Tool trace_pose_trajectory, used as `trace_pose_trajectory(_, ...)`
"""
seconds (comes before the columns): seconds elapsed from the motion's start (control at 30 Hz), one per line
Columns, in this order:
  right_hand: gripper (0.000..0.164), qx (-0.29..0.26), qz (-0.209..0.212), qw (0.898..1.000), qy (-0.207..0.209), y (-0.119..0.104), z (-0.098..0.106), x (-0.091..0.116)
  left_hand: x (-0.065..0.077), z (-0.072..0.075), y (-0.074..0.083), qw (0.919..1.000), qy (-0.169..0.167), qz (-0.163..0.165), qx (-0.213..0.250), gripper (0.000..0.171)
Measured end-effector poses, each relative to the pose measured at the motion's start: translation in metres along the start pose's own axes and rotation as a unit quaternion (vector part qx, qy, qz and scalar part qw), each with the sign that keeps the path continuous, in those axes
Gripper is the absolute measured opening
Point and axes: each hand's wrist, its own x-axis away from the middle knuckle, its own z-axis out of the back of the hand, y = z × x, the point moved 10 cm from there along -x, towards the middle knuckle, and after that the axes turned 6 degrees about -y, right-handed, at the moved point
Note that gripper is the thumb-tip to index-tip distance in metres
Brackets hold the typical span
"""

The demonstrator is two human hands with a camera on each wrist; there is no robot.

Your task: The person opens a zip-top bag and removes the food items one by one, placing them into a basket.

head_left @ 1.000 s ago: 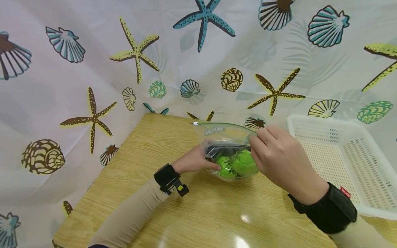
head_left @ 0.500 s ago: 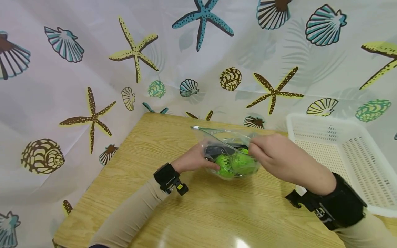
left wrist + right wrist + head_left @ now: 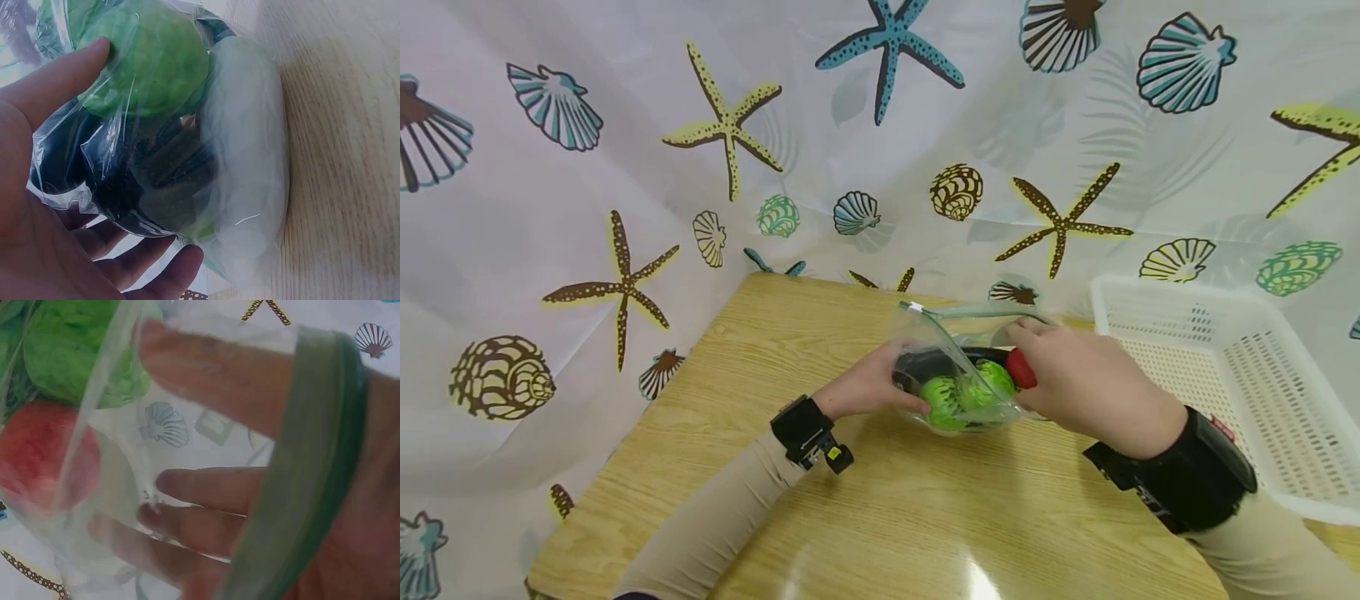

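We judge the step in hand as reaching into the clear zip bag (image 3: 954,343), which rests on the table (image 3: 880,500) with its mouth apart; the next move seems to call for a sure hold on something inside. At the bag's left, our left hand (image 3: 874,385) grips it — thumb against a green ball (image 3: 943,402), fingers curved underneath. From the bag's right, our right hand (image 3: 1086,379) slips inside — fingers loosely extended, gripping nothing, near the red item (image 3: 1020,368).

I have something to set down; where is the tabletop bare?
The table is bare between the left sleeve and the right sleeve, on the near side of the plastic bag, and between the left hand and the curtain. Crowded: around the bag, with the right hand at its mouth, and the right side, with the white basket.
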Motion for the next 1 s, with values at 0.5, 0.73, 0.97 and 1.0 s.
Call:
trace_pose_trajectory(0.5, 0.097, -0.007, 0.032, 0.999, -0.017, -0.001, -0.012, -0.010, 0.009, -0.002, 0.028, 0.9978, 0.001, -0.064, 0.017, 0.089)
trace_pose_trajectory(0.73, 0.109, 0.049, 0.035, 0.998, -0.011, -0.011, -0.006, -0.007, 0.005, -0.006, -0.004, 0.9997, 0.018, 0.007, -0.014, 0.099)
trace_pose_trajectory(0.97, 0.063, 0.028, 0.101, 0.994, 0.006, -0.023, -0.007, -0.010, 0.012, -0.005, 0.031, 0.9970, 0.005, -0.076, 0.014, 0.084)
trace_pose_trajectory(1.0, 0.057, 0.027, 0.103, 0.994, 0.004, -0.022, -0.009, -0.010, 0.013, -0.004, 0.034, 0.9968, 0.003, -0.078, 0.014, 0.084)
